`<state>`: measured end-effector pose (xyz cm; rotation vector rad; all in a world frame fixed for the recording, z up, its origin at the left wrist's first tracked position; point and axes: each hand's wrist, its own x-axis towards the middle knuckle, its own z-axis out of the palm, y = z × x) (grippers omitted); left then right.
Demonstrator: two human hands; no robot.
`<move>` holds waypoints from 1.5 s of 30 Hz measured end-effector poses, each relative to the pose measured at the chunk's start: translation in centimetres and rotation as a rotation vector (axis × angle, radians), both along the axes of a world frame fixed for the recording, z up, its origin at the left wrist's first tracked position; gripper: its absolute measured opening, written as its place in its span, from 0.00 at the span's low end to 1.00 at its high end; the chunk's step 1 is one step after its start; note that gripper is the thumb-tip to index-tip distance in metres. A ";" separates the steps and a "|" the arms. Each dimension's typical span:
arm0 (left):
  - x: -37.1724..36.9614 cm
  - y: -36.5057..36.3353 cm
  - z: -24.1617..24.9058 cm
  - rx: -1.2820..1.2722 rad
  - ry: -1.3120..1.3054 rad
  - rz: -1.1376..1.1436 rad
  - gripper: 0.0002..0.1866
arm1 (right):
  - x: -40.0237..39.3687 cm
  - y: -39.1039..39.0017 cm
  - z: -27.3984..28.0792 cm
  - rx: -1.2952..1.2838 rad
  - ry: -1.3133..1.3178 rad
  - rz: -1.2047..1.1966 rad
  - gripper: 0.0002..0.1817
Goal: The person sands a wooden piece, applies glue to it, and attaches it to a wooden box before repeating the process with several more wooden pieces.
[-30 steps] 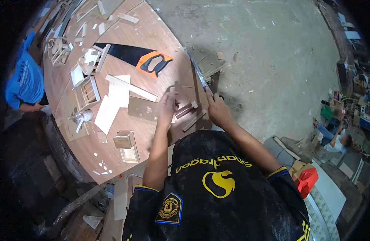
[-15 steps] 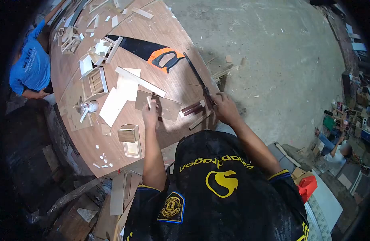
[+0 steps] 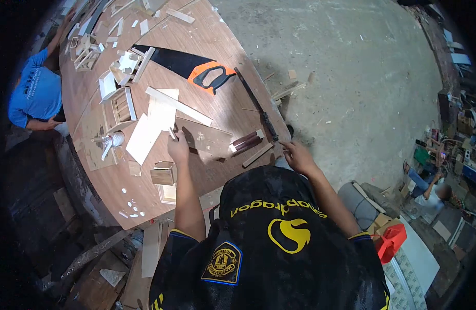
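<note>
My left hand is closed around a small pale wood piece, held above the table beside a flat brown board. Past the table's right edge is my right hand, its fingers loosely bent and apart with nothing visible in them. Close to its fingertips lies the near end of a long dark metal bar tool. Between my hands rest dark reddish-brown wood pieces and a thin wood strip. A handsaw with an orange and black handle lies farther up.
On the left of the table stand small wooden assemblies, a bottle and a small wooden box. A person in a blue shirt is at the far left. Another person sits at the right.
My left hand has moved left with the small wood piece. My right hand has come off the dark bar tool and drawn back toward me, past the table edge.
</note>
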<state>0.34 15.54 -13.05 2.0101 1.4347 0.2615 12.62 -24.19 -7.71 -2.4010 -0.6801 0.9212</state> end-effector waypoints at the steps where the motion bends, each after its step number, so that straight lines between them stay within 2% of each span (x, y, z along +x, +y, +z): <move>1: -0.2 -1.4 1.2 0.022 0.019 -0.004 0.18 | 0.1 0.2 0.0 0.038 0.008 -0.026 0.21; 2: -0.5 -2.2 2.4 0.045 0.038 -0.006 0.18 | 0.2 0.5 -0.1 0.077 0.017 -0.050 0.21; 4: -2.8 -2.8 0.4 0.087 0.000 0.011 0.21 | 0.3 1.1 -0.2 0.099 0.039 -0.066 0.21; 6: -4.0 -3.9 -0.3 -0.055 0.155 -0.001 0.22 | 0.8 1.8 0.0 0.116 0.056 -0.080 0.21; 10: -4.7 -6.2 -0.5 -0.092 0.132 -0.045 0.23 | 1.4 2.7 0.4 0.144 0.095 -0.033 0.20; 13: -4.0 -8.2 0.4 0.153 -0.009 -0.189 0.22 | 1.4 3.3 0.6 0.157 0.078 -0.001 0.21; 14: -3.9 -8.6 0.6 0.148 -0.016 -0.179 0.22 | 1.3 3.8 0.7 0.142 -0.021 0.094 0.22; 16: -2.9 -9.4 2.3 -0.697 -0.209 -0.124 0.17 | 0.7 5.3 0.7 0.124 -0.125 0.190 0.23; 17: -2.4 -10.2 3.5 -0.957 -0.322 -0.051 0.16 | 0.4 6.6 0.5 0.126 -0.269 0.272 0.25; 18: -2.1 -10.8 4.3 -0.955 -0.330 -0.052 0.16 | 0.4 7.7 0.2 0.130 -0.414 0.353 0.26; 20: -1.8 -11.6 5.6 -1.225 -0.556 -0.060 0.14 | 0.0 9.5 -1.5 0.069 -0.467 0.388 0.25; 21: -1.3 -11.6 7.0 -1.303 -0.458 -0.055 0.14 | -0.3 10.0 -2.1 0.004 -0.509 0.413 0.25; 22: -1.5 -11.8 8.1 -1.298 -0.456 -0.053 0.14 | -0.5 10.1 -2.3 0.010 -0.507 0.413 0.25; 24: -1.5 -12.0 10.0 -1.122 -0.382 -0.375 0.15 | 0.0 10.1 -2.3 -0.066 -0.491 0.426 0.23; 25: -1.4 -12.3 10.9 -1.061 -0.365 -0.404 0.17 | 0.0 9.9 -2.1 -0.064 -0.495 0.423 0.23; 27: -1.7 -12.3 10.6 -1.105 -0.418 -0.400 0.17 | -0.3 8.9 -1.1 0.193 -0.485 0.226 0.22; 28: -1.7 -12.4 10.6 -1.152 -0.470 -0.392 0.17 | -0.3 8.5 -0.1 0.187 -0.489 0.225 0.22; 31: -1.0 -13.1 11.1 -1.280 -0.527 -0.308 0.18 | -0.1 7.3 3.5 0.385 -0.188 -0.179 0.20; 32: -0.5 -13.5 11.5 -1.290 -0.527 -0.322 0.18 | 0.0 6.8 5.1 0.378 -0.198 -0.190 0.20; 34: 0.4 -14.5 12.8 -1.307 -0.419 -0.358 0.17 | -0.5 6.8 10.0 0.439 0.008 -0.293 0.25; 35: 0.0 -15.3 10.9 -1.317 -0.412 -0.377 0.17 | -1.0 6.9 11.1 0.620 -0.168 -0.209 0.31; 36: -0.8 -16.1 7.4 -0.739 -0.452 -0.739 0.16 | -1.0 6.2 11.8 0.615 -0.182 -0.229 0.31; 37: -0.2 -16.8 7.4 -0.123 -0.475 -1.039 0.15 | -0.9 5.3 12.4 0.524 -0.344 0.022 0.31; 38: 0.0 -17.0 7.7 -0.125 -0.485 -1.069 0.15 | -0.7 4.5 12.8 0.418 -0.499 0.270 0.30; 39: 1.5 -17.0 12.1 -0.766 -0.409 -0.888 0.15 | -0.3 3.6 10.6 0.327 -0.569 0.161 0.32; 40: 2.4 -17.2 14.7 -1.375 -0.281 -0.633 0.14 | 0.5 2.8 9.6 0.273 -0.537 -0.066 0.32; 41: 2.6 -17.3 15.0 -1.432 -0.234 -0.571 0.15 | 1.3 1.7 9.8 0.330 -0.545 -0.160 0.30; 43: 3.4 -18.2 14.6 -1.389 -0.238 -0.643 0.15 | 1.7 0.4 11.5 0.393 -0.556 -0.260 0.28; 45: 3.4 -19.3 14.8 -1.356 -0.207 -0.716 0.14 | -0.8 -1.1 14.6 0.248 -0.615 0.156 0.25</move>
